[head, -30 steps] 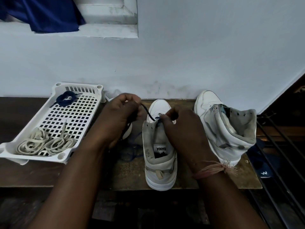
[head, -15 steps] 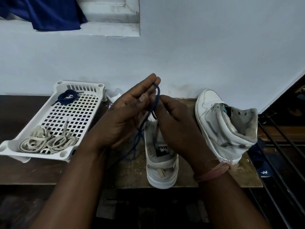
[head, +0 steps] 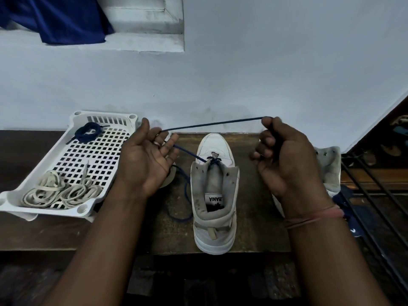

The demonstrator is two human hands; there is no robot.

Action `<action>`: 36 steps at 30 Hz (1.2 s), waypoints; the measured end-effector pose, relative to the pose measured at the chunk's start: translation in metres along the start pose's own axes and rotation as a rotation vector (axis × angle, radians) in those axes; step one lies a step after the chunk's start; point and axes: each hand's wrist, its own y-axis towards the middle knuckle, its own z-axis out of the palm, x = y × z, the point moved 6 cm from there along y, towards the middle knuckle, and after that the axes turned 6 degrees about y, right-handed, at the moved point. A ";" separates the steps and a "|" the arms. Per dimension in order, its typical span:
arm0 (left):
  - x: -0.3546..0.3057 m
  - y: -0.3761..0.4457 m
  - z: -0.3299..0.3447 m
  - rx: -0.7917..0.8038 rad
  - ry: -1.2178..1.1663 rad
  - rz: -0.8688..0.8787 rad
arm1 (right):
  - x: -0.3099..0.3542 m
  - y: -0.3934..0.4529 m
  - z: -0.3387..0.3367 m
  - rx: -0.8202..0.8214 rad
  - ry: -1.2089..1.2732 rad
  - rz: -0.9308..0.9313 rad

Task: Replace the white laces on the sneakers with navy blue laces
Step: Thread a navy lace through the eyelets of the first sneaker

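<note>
Head view is all I have. I take the step in hand to be evening out the navy lace (head: 212, 124) after its first pass through the lowest eyelets of the middle sneaker (head: 215, 195), my landmark. My left hand (head: 146, 161), left of the sneaker, is palm-up with fingers loosely spread, the lace running across the fingertips. My right hand (head: 284, 155), right of the sneaker, is fisted round the lace's far end. Between them the cord stretches taut above the toe; another strand drops from my left fingers to the eyelets, and slack loops on the wooden bench (head: 254, 217) left of the sneaker.

Next, I judge, each end needs threading up through the following eyelets, which calls for a fine pinch on the tip.

The lace is a thin round cord. The sneaker is scuffed white leather with a grey padded collar. Left of it sits a white perforated plastic tray (head: 106, 120) holding flat, limp white laces (head: 59, 192) near me and a coiled second navy lace (head: 88, 132) at its far end. The other sneaker (head: 329, 168) sits right of the landmark, mostly behind my right hand.
</note>
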 end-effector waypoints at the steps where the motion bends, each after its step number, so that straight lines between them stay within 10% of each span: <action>1: 0.002 0.000 -0.001 -0.017 -0.007 -0.014 | 0.001 0.002 -0.004 -0.018 -0.041 -0.022; 7: 0.005 -0.005 0.010 -0.161 0.247 -0.009 | -0.013 -0.003 0.001 -0.027 -0.737 -0.133; 12: -0.017 -0.029 0.024 -0.321 1.274 0.567 | -0.023 -0.010 0.018 0.141 -1.046 -0.329; 18: -0.008 -0.042 0.078 0.206 1.230 0.748 | -0.031 -0.016 0.034 0.433 -1.178 -0.476; 24: -0.020 -0.041 0.060 -0.024 1.298 0.736 | -0.022 -0.012 0.024 0.344 -0.913 -0.285; 30: -0.012 -0.048 0.083 0.260 1.109 0.531 | -0.020 -0.014 0.028 0.335 -0.858 -0.338; 36: -0.021 -0.040 0.061 0.057 1.057 0.552 | -0.014 -0.010 0.020 0.274 -0.814 -0.315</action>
